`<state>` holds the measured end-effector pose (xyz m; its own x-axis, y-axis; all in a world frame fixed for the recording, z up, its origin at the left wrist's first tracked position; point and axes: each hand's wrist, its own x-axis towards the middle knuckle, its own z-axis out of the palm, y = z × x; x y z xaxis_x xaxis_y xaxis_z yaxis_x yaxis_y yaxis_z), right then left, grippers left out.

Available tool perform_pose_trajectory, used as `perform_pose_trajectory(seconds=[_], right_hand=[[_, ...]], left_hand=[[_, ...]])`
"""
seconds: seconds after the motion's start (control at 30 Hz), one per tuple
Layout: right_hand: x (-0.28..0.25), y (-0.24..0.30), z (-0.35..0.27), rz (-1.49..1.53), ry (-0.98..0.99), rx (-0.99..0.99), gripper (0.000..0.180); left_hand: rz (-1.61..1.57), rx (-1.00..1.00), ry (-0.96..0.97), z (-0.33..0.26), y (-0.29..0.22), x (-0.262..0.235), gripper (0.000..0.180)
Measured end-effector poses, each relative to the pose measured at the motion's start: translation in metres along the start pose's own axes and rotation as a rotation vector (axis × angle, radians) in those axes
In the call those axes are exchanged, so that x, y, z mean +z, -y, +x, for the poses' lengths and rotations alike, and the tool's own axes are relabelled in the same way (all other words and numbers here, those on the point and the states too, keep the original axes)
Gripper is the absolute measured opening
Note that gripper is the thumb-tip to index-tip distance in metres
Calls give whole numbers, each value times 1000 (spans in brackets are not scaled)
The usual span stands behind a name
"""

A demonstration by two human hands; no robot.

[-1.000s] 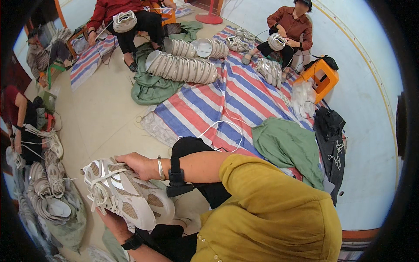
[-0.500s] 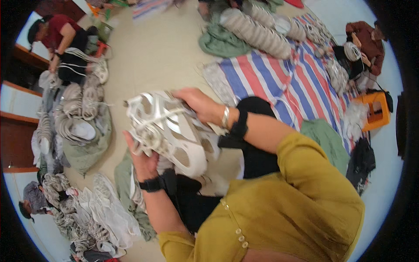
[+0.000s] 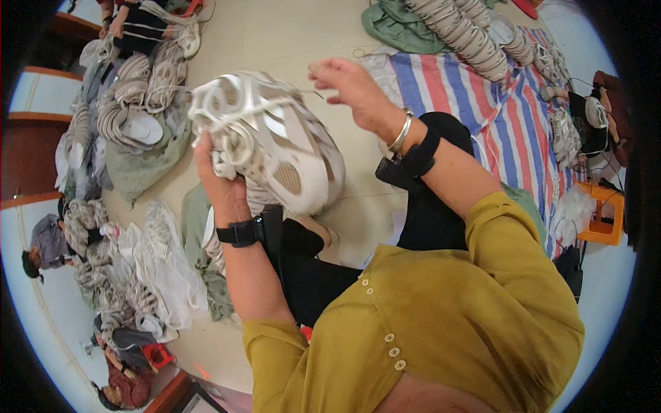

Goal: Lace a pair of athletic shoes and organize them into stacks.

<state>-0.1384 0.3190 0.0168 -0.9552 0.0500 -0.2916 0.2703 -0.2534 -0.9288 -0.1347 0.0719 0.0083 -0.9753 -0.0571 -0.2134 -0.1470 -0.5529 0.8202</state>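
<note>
My left hand (image 3: 224, 180) grips a white and beige shoe upper (image 3: 292, 155), its thumb and fingers closed at the edge near the lacing. Cream lace is knotted and looped in a bunch (image 3: 237, 141) beside that thumb. There may be more than one upper nested in the hold; the layers blur together. Off to the right of the upper, my right hand (image 3: 354, 93) is lifted away from it with fingers spread. A thin dark line shows near its fingertips, too small to name. Black straps ring both wrists.
Stacked uppers (image 3: 131, 124) lie on a green sack (image 3: 141, 168) to the left, with more in clear plastic (image 3: 165, 261) nearer. A striped sheet (image 3: 475, 103) spreads at right, bearing rolled stacks (image 3: 461, 41). An orange stool (image 3: 600, 215) stands far right. Other people sit along both sides.
My right hand has let go of the upper and moved up and right, its fingers opening. The left hand still holds the upper, now raised slightly. The view has shifted too.
</note>
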Motion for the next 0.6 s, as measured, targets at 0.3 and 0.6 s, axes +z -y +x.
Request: perform_pose_trajectory(seconds=[0.3, 0.6], right_hand=[[16, -2, -9, 24, 148, 12, 23], [14, -1, -10, 26, 188, 26, 21]], left_hand=[[-83, 85, -326, -3, -21, -63, 51], [21, -3, -460, -10, 13, -161, 44]])
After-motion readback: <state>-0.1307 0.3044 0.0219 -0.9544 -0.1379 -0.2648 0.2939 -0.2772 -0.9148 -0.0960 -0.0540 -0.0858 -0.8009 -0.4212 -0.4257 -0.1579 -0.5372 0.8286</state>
